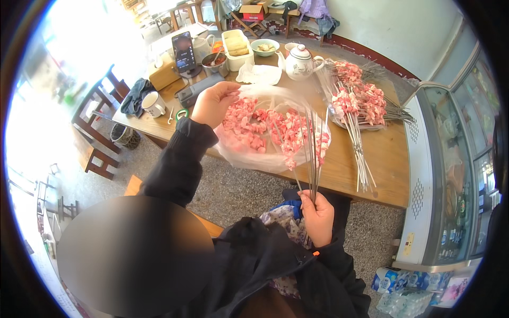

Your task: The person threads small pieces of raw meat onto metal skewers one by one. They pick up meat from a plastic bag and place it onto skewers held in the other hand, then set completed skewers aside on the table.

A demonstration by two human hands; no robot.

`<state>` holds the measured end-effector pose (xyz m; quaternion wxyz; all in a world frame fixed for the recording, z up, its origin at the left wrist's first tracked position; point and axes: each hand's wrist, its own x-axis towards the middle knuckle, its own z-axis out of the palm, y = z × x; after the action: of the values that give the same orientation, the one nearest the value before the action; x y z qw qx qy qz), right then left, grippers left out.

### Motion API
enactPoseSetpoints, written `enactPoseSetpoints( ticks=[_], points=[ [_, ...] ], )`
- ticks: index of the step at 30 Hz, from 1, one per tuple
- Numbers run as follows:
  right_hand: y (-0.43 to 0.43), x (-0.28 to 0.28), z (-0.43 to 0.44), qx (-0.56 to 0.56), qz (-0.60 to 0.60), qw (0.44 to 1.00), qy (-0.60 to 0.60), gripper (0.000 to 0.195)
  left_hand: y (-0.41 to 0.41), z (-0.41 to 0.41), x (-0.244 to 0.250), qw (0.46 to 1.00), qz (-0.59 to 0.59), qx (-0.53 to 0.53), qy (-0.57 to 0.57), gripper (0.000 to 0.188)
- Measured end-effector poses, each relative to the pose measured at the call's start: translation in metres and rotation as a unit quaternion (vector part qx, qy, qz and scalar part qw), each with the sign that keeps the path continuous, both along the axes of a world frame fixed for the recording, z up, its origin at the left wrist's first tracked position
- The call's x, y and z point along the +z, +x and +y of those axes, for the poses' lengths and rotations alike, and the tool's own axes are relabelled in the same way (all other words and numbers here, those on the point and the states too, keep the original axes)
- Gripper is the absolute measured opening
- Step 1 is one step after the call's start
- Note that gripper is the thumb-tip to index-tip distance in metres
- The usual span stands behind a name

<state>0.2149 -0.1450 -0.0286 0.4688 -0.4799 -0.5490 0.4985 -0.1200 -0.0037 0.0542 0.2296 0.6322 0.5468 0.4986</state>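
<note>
My left hand (214, 104) pinches the far-left rim of a clear plastic bag (242, 158), which lies spread on the wooden table. Small pieces of raw pink meat (241, 124) fill the bag. Low at the table's front edge, my right hand (319, 218) grips the bare lower ends of several thin metal skewers (313, 171). One of these slants left, with a piece of meat (290, 162) near its upper part. Whether the other held skewers carry meat is unclear against the pile behind them. To the right lie finished-looking bundles of meat skewers (370, 101) on plastic.
Along the table (383, 167) stand a teapot (300, 65), a bowl (265, 48), a cream container (237, 49), a metal pot (215, 63), a phone (184, 53) and an enamel mug (153, 105). A green-handled tool (182, 114) lies left. A glass-front refrigerator (445, 171) borders the right side.
</note>
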Motion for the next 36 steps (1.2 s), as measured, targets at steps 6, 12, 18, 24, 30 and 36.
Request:
enactPoseSetpoints(
  ticks=[6, 12, 18, 24, 30, 36],
  points=[
    [0.0, 0.0, -0.003, 0.003, -0.012, 1.0, 0.011, 0.012, 0.033, -0.019, 0.009, 0.934, -0.325, -0.07, -0.129, 0.03],
    [0.001, 0.008, -0.007, 0.013, -0.026, 1.0, -0.007, 0.015, 0.049, -0.021, -0.015, 0.894, -0.411, -0.132, -0.124, 0.028],
    [-0.001, 0.013, -0.008, 0.016, -0.049, 0.998, 0.022, 0.014, 0.068, -0.037, -0.006, 0.857, -0.479, -0.118, -0.15, 0.006],
    [-0.001, 0.019, -0.01, 0.016, -0.075, 0.996, 0.042, 0.014, 0.075, -0.042, -0.007, 0.839, -0.507, -0.081, -0.18, 0.005],
    [0.0, 0.013, -0.01, 0.004, -0.081, 0.996, 0.049, 0.014, 0.072, -0.042, -0.015, 0.847, -0.503, -0.089, -0.146, 0.006],
    [-0.001, 0.013, -0.009, -0.008, -0.072, 0.995, 0.065, 0.013, 0.065, -0.036, -0.023, 0.885, -0.442, -0.078, -0.119, 0.008]
  ],
)
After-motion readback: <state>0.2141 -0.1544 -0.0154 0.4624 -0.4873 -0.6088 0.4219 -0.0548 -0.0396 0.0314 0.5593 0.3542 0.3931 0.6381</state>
